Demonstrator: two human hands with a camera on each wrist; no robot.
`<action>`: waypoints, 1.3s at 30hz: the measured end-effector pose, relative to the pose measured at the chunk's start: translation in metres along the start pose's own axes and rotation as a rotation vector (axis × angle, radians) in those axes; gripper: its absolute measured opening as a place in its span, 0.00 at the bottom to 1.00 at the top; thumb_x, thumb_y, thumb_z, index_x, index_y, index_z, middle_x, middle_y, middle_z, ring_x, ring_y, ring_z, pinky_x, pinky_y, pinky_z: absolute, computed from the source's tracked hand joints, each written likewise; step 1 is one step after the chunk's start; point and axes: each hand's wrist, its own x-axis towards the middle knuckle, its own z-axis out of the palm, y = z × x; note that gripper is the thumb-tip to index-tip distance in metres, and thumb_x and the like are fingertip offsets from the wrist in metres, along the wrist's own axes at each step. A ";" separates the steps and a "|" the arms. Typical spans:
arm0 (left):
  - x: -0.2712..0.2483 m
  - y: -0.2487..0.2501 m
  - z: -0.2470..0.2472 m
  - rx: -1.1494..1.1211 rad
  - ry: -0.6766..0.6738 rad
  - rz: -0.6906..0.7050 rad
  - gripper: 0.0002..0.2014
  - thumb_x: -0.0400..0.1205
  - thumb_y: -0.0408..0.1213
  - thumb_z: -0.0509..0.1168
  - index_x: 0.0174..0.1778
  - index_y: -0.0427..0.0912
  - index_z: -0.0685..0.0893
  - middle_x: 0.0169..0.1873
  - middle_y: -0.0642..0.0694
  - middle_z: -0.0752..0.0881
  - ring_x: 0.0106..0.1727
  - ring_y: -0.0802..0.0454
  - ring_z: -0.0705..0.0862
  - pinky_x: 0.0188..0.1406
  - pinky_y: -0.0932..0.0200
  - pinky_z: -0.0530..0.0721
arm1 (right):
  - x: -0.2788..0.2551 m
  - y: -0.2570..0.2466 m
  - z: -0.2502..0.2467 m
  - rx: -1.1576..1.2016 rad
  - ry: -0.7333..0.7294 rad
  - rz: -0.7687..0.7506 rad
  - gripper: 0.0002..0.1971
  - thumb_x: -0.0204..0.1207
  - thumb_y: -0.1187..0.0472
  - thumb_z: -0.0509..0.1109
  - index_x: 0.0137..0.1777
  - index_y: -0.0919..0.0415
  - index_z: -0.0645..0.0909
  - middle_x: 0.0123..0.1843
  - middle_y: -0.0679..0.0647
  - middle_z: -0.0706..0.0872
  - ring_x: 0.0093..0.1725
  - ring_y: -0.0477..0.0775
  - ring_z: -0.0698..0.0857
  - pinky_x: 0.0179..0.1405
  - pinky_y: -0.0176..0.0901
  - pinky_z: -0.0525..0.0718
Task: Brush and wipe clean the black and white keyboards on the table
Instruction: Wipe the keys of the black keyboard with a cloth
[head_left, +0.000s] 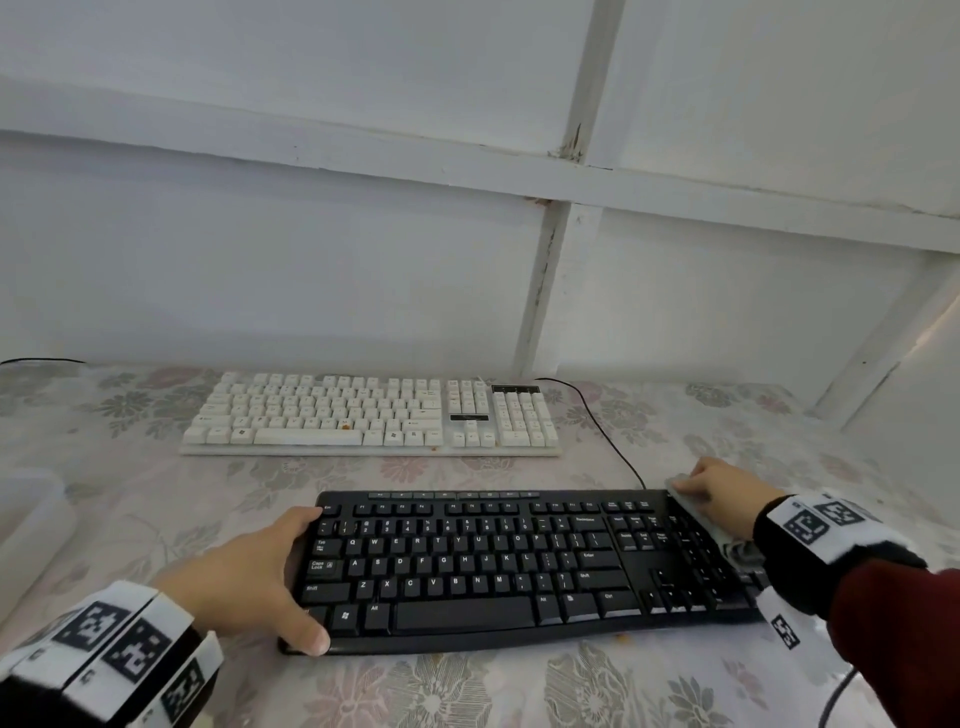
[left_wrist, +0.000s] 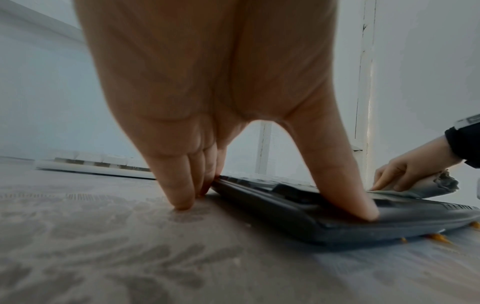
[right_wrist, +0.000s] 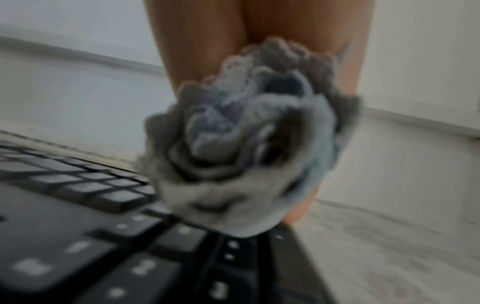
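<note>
The black keyboard (head_left: 467, 566) lies near me on the floral tablecloth (head_left: 467, 691). My left hand (head_left: 285, 577) spans its left end: thumb (left_wrist: 345, 195) on the front corner, straight fingertips (left_wrist: 182, 197) down on the cloth by the back corner. At the keyboard's far right corner my right hand (head_left: 722, 491) grips a bunched grey cloth (head_left: 701, 514) and presses it onto the keys. The right wrist view shows the cloth (right_wrist: 241, 148) blurred over the black keys (right_wrist: 78, 236). Farther back lies the white keyboard (head_left: 363, 410), with an orange speck near its space bar.
A black cable (head_left: 602, 431) runs from the white keyboard past the black one's right corner. Orange crumbs (left_wrist: 439, 237) lie by the black keyboard's front edge. A translucent container (head_left: 26, 525) sits at the left edge. The white wall stands close behind.
</note>
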 end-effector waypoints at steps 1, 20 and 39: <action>0.000 0.001 0.000 0.006 0.000 -0.005 0.67 0.38 0.53 0.86 0.74 0.60 0.57 0.64 0.62 0.79 0.65 0.56 0.79 0.70 0.50 0.75 | 0.004 0.007 0.000 -0.042 -0.014 0.046 0.14 0.86 0.55 0.55 0.63 0.58 0.78 0.53 0.53 0.73 0.52 0.57 0.81 0.47 0.38 0.72; -0.011 0.020 0.000 0.034 -0.045 -0.011 0.64 0.47 0.50 0.82 0.78 0.53 0.53 0.64 0.61 0.77 0.68 0.58 0.75 0.72 0.55 0.72 | -0.055 -0.305 -0.068 -0.010 0.059 -0.672 0.08 0.80 0.70 0.61 0.56 0.65 0.79 0.67 0.62 0.70 0.64 0.68 0.72 0.56 0.53 0.76; -0.003 0.005 -0.001 -0.014 -0.072 0.006 0.68 0.40 0.51 0.86 0.75 0.61 0.55 0.66 0.62 0.78 0.69 0.56 0.76 0.74 0.47 0.72 | -0.053 -0.268 -0.035 -0.265 0.142 -0.669 0.14 0.78 0.72 0.59 0.64 0.69 0.75 0.65 0.63 0.72 0.64 0.66 0.72 0.64 0.56 0.69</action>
